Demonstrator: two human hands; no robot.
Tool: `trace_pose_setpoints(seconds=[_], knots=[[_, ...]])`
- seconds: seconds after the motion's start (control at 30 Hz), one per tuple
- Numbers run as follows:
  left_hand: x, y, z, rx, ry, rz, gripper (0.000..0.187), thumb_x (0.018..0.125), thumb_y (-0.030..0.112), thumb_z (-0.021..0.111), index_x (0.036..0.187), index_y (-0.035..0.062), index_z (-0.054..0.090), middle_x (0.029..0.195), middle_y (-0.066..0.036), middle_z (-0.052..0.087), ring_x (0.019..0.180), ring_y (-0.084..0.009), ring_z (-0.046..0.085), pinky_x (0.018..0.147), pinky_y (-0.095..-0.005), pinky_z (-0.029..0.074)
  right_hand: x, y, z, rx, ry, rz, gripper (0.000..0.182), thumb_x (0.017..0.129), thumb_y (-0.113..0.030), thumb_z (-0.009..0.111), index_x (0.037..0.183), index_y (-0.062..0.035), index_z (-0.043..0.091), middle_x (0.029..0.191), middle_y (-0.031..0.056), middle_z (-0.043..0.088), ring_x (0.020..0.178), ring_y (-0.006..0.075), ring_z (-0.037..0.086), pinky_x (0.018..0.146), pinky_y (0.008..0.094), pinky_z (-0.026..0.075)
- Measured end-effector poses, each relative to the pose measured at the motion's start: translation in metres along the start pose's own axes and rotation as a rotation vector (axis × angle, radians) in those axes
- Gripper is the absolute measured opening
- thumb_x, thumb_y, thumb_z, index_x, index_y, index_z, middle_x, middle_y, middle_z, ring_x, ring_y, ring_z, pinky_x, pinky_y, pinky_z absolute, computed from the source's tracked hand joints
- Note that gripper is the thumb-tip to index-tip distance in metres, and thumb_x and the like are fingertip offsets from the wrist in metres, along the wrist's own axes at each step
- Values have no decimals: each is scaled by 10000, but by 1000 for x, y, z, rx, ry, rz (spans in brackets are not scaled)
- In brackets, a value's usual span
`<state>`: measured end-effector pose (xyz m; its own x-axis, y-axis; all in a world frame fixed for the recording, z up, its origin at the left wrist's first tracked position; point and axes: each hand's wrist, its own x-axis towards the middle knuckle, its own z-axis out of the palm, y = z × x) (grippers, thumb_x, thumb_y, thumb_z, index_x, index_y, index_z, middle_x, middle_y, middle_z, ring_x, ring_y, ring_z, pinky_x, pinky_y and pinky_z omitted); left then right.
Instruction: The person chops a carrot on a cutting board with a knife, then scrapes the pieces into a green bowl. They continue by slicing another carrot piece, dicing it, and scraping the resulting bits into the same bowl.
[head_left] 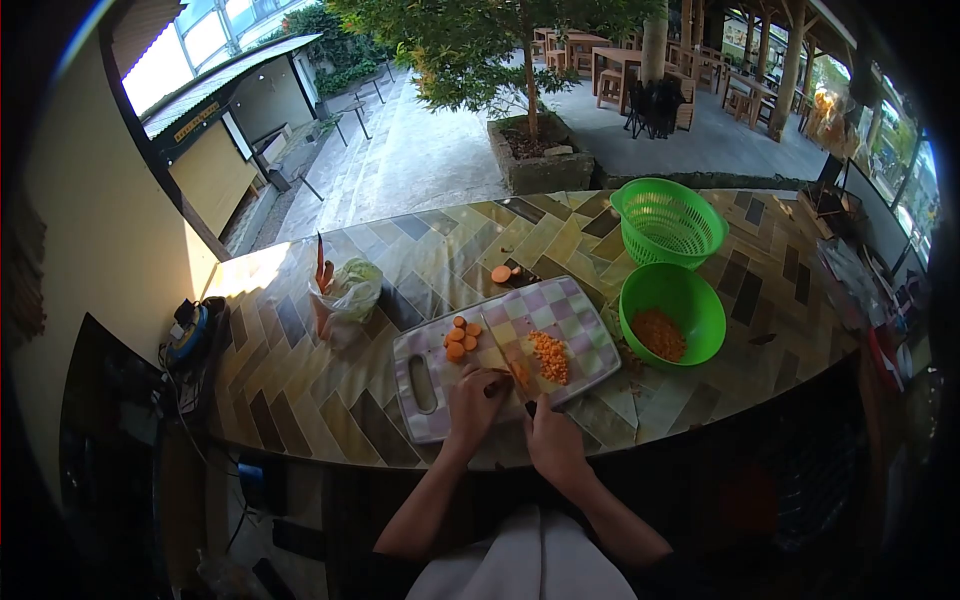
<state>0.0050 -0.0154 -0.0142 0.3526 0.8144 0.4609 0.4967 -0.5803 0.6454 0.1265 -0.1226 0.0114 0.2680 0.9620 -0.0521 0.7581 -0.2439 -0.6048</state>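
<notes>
A checkered cutting board (420,425) lies at a slant on the table before me. My right hand (552,440) grips a knife (498,343) by its dark handle, the blade lying across the middle of the board. Close to the blade's left side, my left hand (474,408) has its fingers curled down on a carrot piece, mostly hidden beneath them. Thin orange cuttings (521,375) sit right beside the blade. Several thick carrot slices (458,345) are grouped left of the knife, and a heap of diced carrot (549,357) lies to its right.
A green bowl (705,325) holding orange bits and a green colander (670,195) stand at the right. Beyond the board lies a cut carrot (501,274). A plastic bag (355,290) with pale green contents is at the left. Cables and a dark device (205,350) occupy the left edge.
</notes>
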Motion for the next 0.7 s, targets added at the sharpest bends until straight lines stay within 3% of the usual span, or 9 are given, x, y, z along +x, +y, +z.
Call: trace_pose_setpoints(seconds=[0.2,0.23,0.37,0.47,0.57,0.67,0.7], knots=[[5,4,-22,-275,-73,-307,179,769,74,755,947,66,775,868,-97,734,762,-211,671,688,-340,527,-9,8,-30,36,41,-32,307,949,-294,615,1092,-34,537,719,187,666,701,397,669,612,490,503],[6,4,-28,-255,-52,-359,175,759,86,793,934,74,779,912,-73,741,845,-165,678,727,-317,528,-10,13,-32,23,53,-44,315,939,-308,630,1078,-38,550,717,177,667,701,389,671,613,484,502],[32,30,-55,-81,-2,-80,255,742,144,834,981,85,766,927,-61,739,981,-202,649,863,-334,490,-14,29,-41,-11,64,-97,359,897,-357,682,1044,-41,597,718,150,673,712,363,679,629,468,505],[59,38,-56,36,-173,474,300,760,188,831,1035,86,764,877,-48,728,865,-199,639,784,-349,492,-21,29,-53,-54,74,-135,386,877,-376,703,1044,-38,618,722,138,679,712,354,684,635,455,512],[72,35,-46,-131,-537,389,273,783,205,815,1015,69,767,882,-62,734,868,-195,658,791,-326,497,-26,26,-62,-88,65,-152,399,870,-382,708,1053,-37,627,723,130,683,708,347,687,640,438,518],[86,33,-41,-231,-899,94,204,792,125,792,968,25,765,902,-88,748,849,-181,694,800,-315,517,-30,26,-67,-123,68,-159,399,868,-378,710,1056,-35,627,719,124,683,696,343,686,641,432,517],[88,33,-39,-258,-874,102,189,796,121,787,955,21,766,897,-89,749,824,-173,697,782,-307,521,-31,27,-68,-135,72,-163,397,868,-375,711,1055,-35,626,717,121,682,691,342,684,639,432,516]])
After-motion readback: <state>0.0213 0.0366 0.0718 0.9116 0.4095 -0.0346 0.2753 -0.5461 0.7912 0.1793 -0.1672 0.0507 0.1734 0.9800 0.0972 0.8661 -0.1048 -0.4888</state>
